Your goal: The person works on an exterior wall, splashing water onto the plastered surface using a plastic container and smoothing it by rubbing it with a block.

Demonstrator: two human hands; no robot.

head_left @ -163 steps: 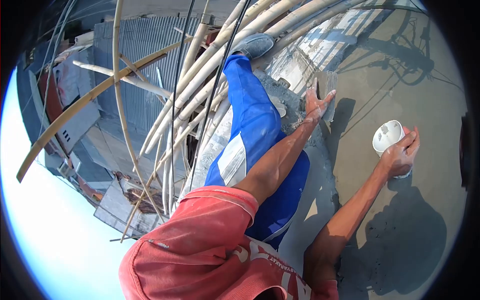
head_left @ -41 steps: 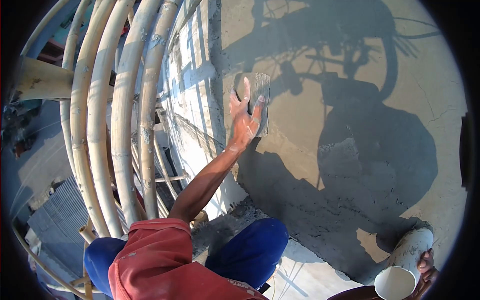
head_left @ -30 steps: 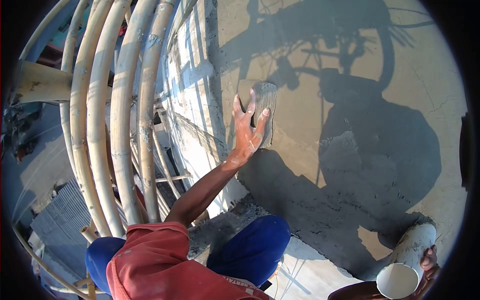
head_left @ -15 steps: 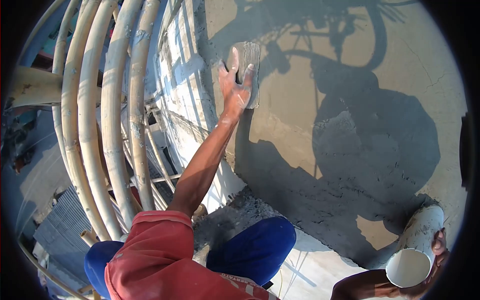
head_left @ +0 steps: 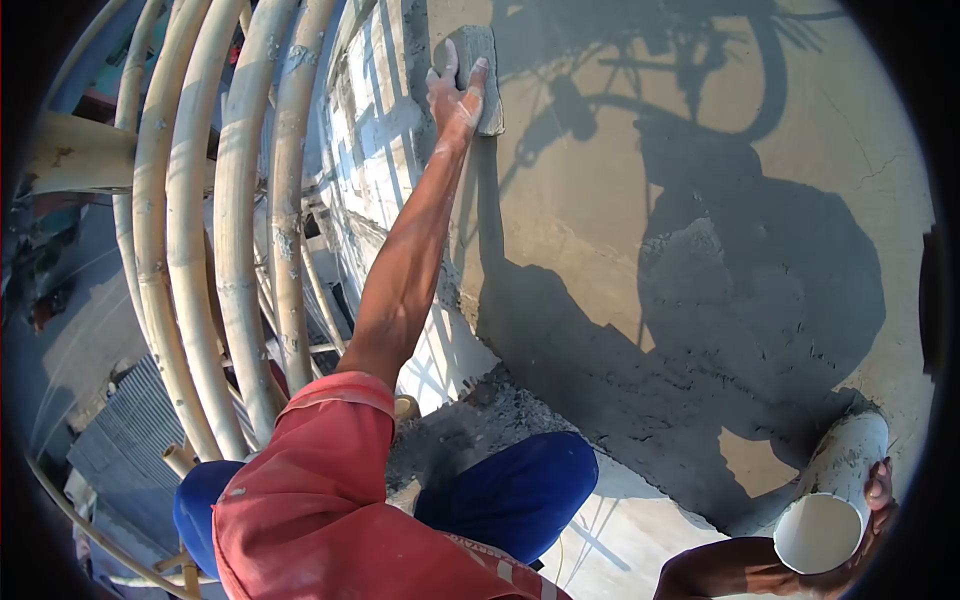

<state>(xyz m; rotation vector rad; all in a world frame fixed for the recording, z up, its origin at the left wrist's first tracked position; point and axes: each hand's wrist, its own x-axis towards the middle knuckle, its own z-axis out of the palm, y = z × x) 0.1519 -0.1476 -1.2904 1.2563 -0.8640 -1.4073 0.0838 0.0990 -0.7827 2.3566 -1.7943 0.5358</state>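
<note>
A grey plastered surface (head_left: pixel 580 200), partly covered by shadows, is seen from twelve to four o'clock. Pale bamboo poles (head_left: pixel 237 200) are lined up side by side near ten o'clock. At four o'clock, a white pipe (head_left: pixel 845 450) is held by the right hand (head_left: pixel 876 515); its fingers seem curled around the side, though the hand is mostly hidden. At twelve o'clock, a flat block (head_left: pixel 493 95) is grasped by the left hand (head_left: pixel 460 100), the fingers being spread over it.
</note>
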